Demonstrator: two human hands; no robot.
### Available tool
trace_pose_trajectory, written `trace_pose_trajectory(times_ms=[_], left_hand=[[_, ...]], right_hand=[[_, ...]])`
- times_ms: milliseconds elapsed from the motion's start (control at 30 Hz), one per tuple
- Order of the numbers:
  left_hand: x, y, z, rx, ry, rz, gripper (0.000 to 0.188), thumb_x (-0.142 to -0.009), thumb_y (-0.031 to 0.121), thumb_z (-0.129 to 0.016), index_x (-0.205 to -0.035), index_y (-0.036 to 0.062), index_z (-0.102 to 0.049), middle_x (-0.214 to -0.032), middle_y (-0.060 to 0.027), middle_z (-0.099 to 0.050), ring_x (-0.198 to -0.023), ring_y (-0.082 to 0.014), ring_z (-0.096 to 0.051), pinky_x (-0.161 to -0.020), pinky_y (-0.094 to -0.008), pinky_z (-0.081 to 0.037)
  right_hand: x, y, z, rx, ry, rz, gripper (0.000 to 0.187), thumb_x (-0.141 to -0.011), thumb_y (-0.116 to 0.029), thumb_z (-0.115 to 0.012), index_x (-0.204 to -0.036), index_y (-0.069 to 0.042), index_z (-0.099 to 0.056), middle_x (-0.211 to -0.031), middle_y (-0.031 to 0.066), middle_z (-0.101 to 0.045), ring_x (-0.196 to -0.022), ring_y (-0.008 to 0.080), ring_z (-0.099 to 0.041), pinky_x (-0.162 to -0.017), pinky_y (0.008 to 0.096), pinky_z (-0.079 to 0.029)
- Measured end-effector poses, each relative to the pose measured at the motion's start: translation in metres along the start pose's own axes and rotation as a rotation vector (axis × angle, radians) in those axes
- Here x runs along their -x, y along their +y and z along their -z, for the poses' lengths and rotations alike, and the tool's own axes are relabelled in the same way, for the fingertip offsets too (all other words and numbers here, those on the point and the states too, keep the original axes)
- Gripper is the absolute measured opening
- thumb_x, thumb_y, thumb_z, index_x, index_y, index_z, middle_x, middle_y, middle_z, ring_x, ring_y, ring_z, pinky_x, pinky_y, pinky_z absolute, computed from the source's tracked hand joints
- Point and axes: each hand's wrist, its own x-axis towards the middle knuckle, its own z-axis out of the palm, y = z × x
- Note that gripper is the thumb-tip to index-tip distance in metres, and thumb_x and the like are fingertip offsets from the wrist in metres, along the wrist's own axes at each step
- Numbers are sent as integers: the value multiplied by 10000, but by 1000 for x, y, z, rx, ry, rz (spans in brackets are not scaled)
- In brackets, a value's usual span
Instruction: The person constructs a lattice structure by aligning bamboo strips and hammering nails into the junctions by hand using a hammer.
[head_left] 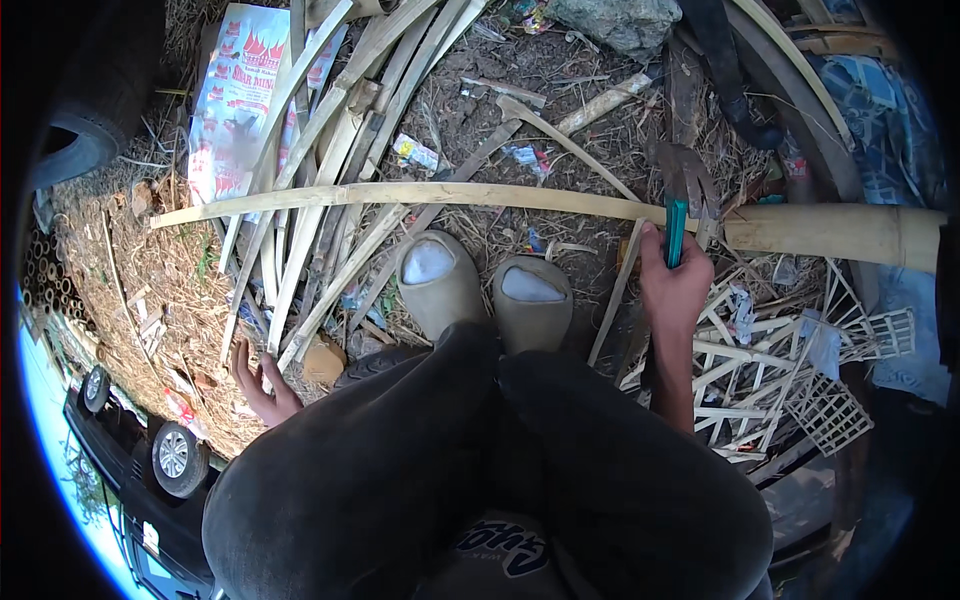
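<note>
Gripping the teal handle of a blade (676, 232) in my right hand (672, 290), I have my fist clenched around it and the tool raised upright against the long bamboo pole (520, 198). That pole lies crosswise in front of me, its long axis running left to right just beyond my two tan shoes (485, 285), with the thicker end off to my right. My right hand sits right at the pole's near edge, so it is much the nearer of the two; the blade end looks to meet the bamboo, though I cannot tell exactly where it bites. My left hand (262, 385) is well apart from the pole, down low by my left knee, fingers spread loosely and resting at the near ends of a loose bundle of split bamboo strips (320, 200), grasping nothing that I can see. A small bamboo lattice frame (790, 370) lies just to the right of my right forearm.
</note>
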Motion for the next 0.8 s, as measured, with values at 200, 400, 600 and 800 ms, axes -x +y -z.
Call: trace_pose_trajectory(times_ms=[200, 400, 600, 800], left_hand=[[-26, 255, -153, 265, -663, -941, 419, -980, 251, -703, -1380, 130, -674, -1291, -90, -652, -1209, -290, -600, -1047, -436, -415], [-6, 278, -229, 161, -511, -928, 198, -934, 375, -730, -1026, 227, -824, -991, 56, -708, -979, -164, -610, -812, -382, -381], [2, 277, -229, 216, -573, -995, 296, -889, 412, -773, -995, 137, -805, -969, -13, -719, -939, -206, -655, -831, -396, -419], [-2, 284, -226, 220, -789, -807, 359, -860, 393, -806, -1030, 76, -811, -950, -63, -750, -955, -273, -696, -886, -424, -444]], right_hand=[[-5, 3, -36, 54, -78, 94, 362, -953, -260, -726, -816, 69, -668, -564, 137, -568, -495, 178, -488, -531, 392, -443], [0, 11, -40, 6, -93, 102, 369, -954, -269, -727, -794, 54, -648, -535, 124, -543, -466, 172, -482, -509, 389, -428], [-3, 23, -40, -66, -98, 56, 357, -962, -268, -752, -795, 33, -659, -546, 72, -519, -502, 107, -431, -495, 345, -379], [-7, 18, -39, -218, -154, -29, 337, -959, -280, -788, -853, 33, -721, -594, -1, -545, -570, 58, -413, -509, 297, -351]])
